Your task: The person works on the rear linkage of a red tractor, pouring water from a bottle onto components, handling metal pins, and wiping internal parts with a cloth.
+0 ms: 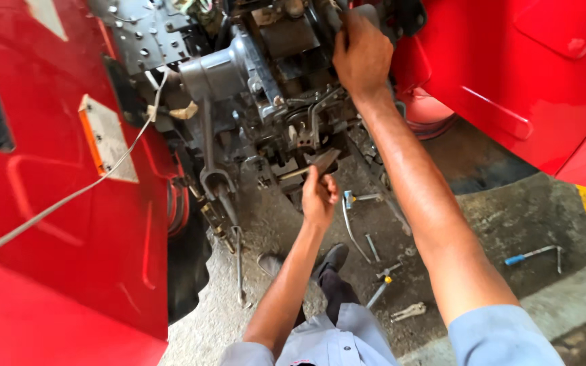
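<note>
Between two red body panels [55, 224], a grey machine housing [222, 71] sits exposed, top cut off by the frame. On the left panel: rectangular label [106, 139], orange edge, pale face, print unreadable. Right hand [363, 57] grips a dark part up top; what exactly, cannot tell. Left hand [319, 200], fingers closed, holds a flat metal piece [321, 161] below the housing. Loose tools [374, 254] lie on the concrete floor [510, 217].

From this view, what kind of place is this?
Likely a vehicle repair workshop: red machine body panels around exposed grey mechanical parts, and hand tools scattered on the stained concrete floor.
</note>
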